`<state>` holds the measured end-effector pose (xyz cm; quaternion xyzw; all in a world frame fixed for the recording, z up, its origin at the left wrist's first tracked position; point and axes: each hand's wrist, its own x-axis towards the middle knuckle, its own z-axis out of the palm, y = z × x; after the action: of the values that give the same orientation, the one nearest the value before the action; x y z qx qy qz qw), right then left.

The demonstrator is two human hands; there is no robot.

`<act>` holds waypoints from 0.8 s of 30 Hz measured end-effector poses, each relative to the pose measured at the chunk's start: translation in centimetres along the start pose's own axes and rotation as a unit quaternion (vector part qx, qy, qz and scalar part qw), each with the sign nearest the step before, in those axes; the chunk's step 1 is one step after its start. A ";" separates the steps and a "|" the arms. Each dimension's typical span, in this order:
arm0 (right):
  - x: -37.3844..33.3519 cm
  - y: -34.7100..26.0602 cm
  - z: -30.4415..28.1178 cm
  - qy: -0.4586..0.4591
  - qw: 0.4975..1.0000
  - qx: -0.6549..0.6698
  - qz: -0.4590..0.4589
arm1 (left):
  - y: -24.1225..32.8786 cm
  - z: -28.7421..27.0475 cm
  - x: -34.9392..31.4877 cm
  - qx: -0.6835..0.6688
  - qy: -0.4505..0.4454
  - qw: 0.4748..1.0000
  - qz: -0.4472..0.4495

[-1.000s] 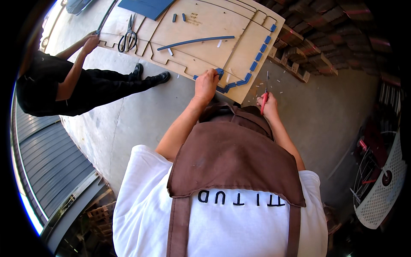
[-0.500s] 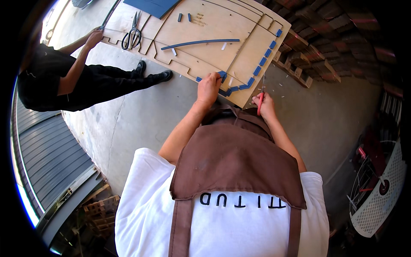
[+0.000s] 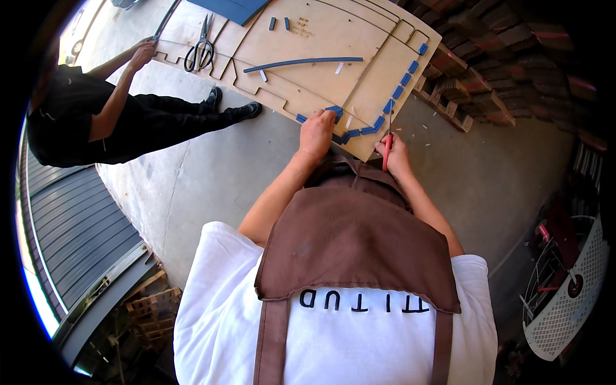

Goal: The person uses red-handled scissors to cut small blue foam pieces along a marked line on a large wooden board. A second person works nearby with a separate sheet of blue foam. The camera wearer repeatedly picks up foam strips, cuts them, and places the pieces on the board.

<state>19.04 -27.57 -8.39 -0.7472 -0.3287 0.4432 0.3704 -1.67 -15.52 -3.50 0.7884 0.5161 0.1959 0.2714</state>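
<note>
The left hand (image 3: 317,133) sits just above the middle of the frame, forearm rising from the lower centre, elbow bent, wrist straight. Its fingers are curled down and pinched on a blue strip (image 3: 335,111) at the near edge of the board (image 3: 333,38), which fills the upper centre. The right hand (image 3: 396,153) lies just right of it, at the board's lower corner, forearm coming up from the lower right. Its fist is closed around a red-handled tool (image 3: 387,146) that stands nearly upright, the thin tip pointing up onto the board; what kind of tool it is cannot be told.

A row of blue pieces (image 3: 405,79) runs along the board's right edge and bends round the corner between the two hands. A long curved blue strip (image 3: 301,62) lies across the board's middle, well above the hands. Scissors (image 3: 200,48) rest on the board at the upper left. There another person in black clothes stands on the concrete floor (image 3: 192,173), one hand (image 3: 142,54) on the board's far edge. Stacked bricks (image 3: 507,70) fill the upper right.
</note>
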 end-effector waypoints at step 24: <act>0.3 0.2 0.1 -0.019 0.997 0.065 0.029 | -0.4 -1.7 -1.1 0.015 -0.042 0.999 0.011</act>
<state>19.08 -27.37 -8.69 -0.7222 -0.2848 0.4881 0.3989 -3.45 -16.01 -2.46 0.8057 0.4980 0.1578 0.2792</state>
